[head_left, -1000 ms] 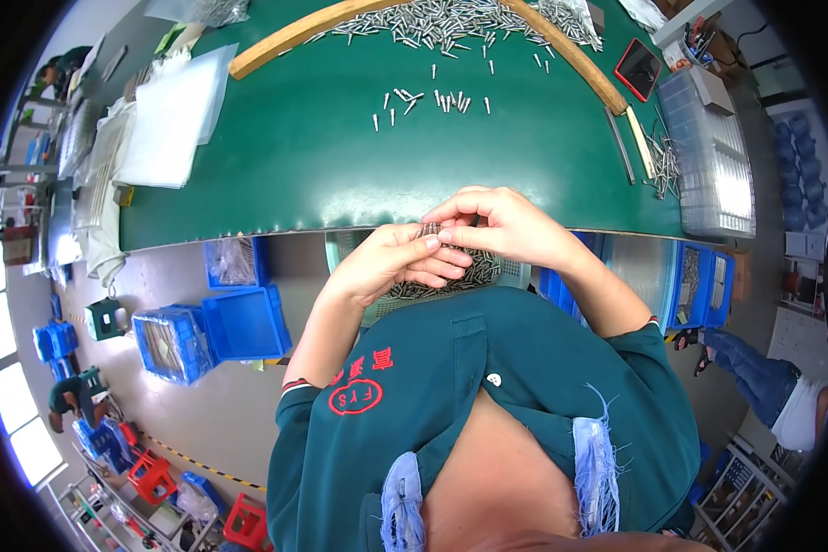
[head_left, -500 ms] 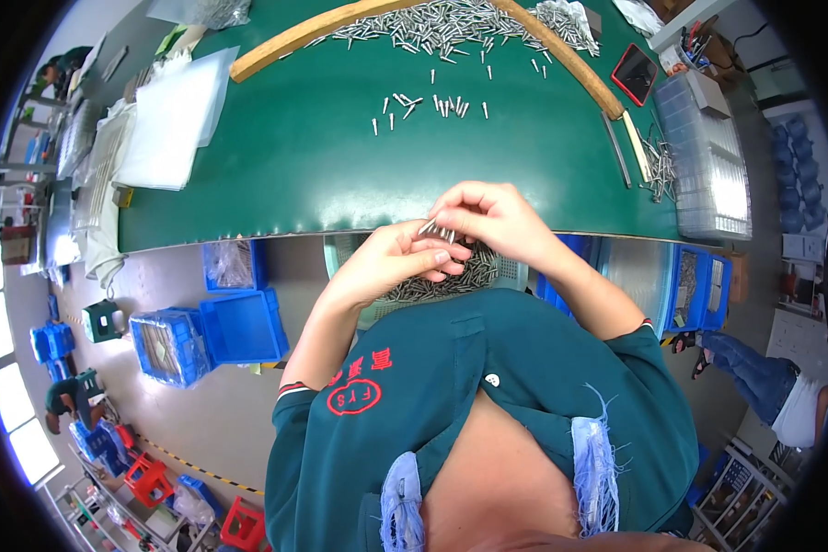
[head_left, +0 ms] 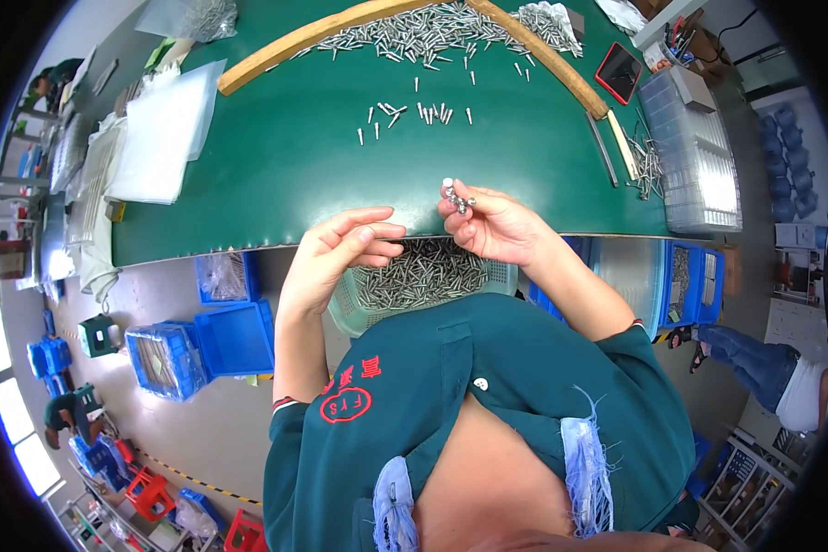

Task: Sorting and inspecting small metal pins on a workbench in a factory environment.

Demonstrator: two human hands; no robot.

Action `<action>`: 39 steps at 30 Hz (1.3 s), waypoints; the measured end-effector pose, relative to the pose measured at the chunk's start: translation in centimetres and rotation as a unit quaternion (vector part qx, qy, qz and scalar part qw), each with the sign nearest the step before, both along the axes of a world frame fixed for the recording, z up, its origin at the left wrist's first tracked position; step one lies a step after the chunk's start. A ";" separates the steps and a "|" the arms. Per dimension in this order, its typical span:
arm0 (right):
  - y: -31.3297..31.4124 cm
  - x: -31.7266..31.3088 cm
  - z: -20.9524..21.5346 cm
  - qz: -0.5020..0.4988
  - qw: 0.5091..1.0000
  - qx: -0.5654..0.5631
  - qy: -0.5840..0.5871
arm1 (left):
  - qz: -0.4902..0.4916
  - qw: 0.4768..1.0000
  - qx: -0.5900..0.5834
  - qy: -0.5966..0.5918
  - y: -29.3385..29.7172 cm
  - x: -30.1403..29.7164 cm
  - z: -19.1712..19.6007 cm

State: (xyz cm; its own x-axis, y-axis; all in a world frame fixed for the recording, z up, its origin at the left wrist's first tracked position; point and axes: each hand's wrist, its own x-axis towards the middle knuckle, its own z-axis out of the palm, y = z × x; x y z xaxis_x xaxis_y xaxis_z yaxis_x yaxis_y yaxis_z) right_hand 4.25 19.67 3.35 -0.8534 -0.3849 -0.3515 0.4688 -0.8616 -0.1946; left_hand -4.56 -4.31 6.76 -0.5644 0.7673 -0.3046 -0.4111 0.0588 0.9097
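Observation:
My right hand [head_left: 497, 224] is closed round a small bunch of short metal pins [head_left: 458, 201] above the table's near edge, their shiny ends showing at the fingertips. My left hand [head_left: 340, 253] is apart from it, fingers loosely stretched to the right, with nothing visible in it. Between and below both hands, a pale green basket [head_left: 348, 313] full of similar metal pins [head_left: 423, 274] sits against my front. On the green table [head_left: 285, 166] beyond, several loose pins [head_left: 434, 114] lie scattered.
Wooden strips [head_left: 561, 69] frame a large heap of pins [head_left: 414, 32] at the back. To the right are a red-edged phone [head_left: 619, 73], a metal rod [head_left: 603, 150] and stacked clear plastic trays [head_left: 685, 166]. White sheets [head_left: 156, 147] lie at left; blue crates [head_left: 166, 354] stand on the floor.
My hands have parted: the left has moved left, while the right has turned palm upward with the pins in it. The basket is now less covered.

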 end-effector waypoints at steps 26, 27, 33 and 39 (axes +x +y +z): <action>6.4 -5.0 0.4 -0.026 0.375 0.908 0.187 | 0.029 0.809 -0.170 0.561 8.3 -5.3 -2.3; 6.7 -5.8 -0.3 -0.053 0.360 0.907 0.212 | 0.037 0.765 -0.168 0.621 9.7 -6.1 -3.0; 6.3 -7.6 -0.7 -0.024 0.374 0.890 0.260 | -0.016 0.711 -0.234 0.663 14.7 -7.3 -4.8; 4.4 -4.8 -0.7 -0.022 0.386 0.874 0.293 | -0.016 0.724 -0.186 0.665 11.9 -4.5 -5.1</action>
State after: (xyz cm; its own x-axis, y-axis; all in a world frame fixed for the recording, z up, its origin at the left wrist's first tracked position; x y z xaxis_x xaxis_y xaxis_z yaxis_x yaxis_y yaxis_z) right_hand -0.51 24.08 2.61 -0.9759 0.0222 0.2170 -0.1053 0.8234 -0.5576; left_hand -9.03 7.62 1.71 -0.5318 0.7912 0.3020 0.8195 0.3907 0.4193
